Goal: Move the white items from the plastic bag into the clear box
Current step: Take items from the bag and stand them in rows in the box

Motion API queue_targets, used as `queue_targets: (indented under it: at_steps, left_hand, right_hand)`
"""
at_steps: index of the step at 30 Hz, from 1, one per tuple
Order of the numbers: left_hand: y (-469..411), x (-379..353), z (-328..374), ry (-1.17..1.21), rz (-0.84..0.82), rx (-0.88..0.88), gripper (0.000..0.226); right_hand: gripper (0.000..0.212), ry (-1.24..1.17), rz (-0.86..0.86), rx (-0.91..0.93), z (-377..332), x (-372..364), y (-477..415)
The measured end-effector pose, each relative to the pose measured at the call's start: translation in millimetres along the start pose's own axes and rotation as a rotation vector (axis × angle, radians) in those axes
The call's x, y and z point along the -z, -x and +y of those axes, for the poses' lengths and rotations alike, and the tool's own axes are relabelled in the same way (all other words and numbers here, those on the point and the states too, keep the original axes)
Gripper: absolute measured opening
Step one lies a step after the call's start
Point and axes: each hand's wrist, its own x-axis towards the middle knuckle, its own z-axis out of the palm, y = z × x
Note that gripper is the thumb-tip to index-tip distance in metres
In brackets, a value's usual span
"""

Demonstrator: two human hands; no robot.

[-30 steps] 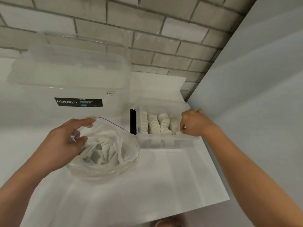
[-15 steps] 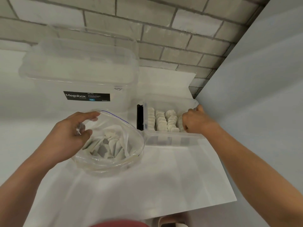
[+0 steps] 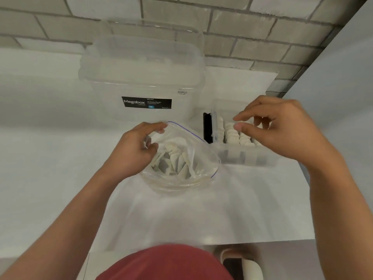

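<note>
Two hands near the right edge of the surface (image 3: 181, 215): left hand (image 3: 133, 150) pinches the plastic bag (image 3: 197, 170) open, white items (image 3: 175, 158) inside; right hand (image 3: 282, 130) hovers empty, loose-fingered, over the clear box (image 3: 248, 158). Next, probably reach into the bag.

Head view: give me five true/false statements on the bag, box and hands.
1. The left hand pinches the rim of the plastic bag. True.
2. The clear box holds rows of white items. True.
3. The right hand holds a white item. False: it is over the clear box, fingers loosely curled, with nothing visible in its grip.
4. The plastic bag is empty. False: white items lie in it.
5. The Megabox bin stands to the right of the clear box. False: it stands to the left, behind the bag.
</note>
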Motion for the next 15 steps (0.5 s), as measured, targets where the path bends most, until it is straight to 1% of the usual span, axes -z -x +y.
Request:
queue_targets:
  at_steps: [2,4,6,9,12,15]
  left_hand:
    - [3,2,1,-0.003,0.002,-0.009,0.055]
    - [6,4,0,0.002,0.009,-0.007,0.056]
    - [9,6,-2,-0.004,0.002,-0.017,0.056]
    - [16,6,-6,0.001,-0.038,-0.038,0.057]
    - [26,6,-10,0.031,-0.094,-0.054,0.062]
    - [32,8,-13,0.014,-0.135,-0.076,0.068]
  right_hand:
    - [0.008,-0.113,-0.040,0.042,-31,-19,1]
    - [0.007,-0.129,-0.147,0.094,-52,-50,-1]
    - [0.008,-0.064,-0.297,0.115,-61,-89,-4]
    - [0.018,0.130,-0.469,0.084,-62,-145,-12]
    - [0.017,0.305,-0.557,0.057,-63,-174,-14]
    - [0.016,0.297,-0.567,-0.018,-67,-189,-15]
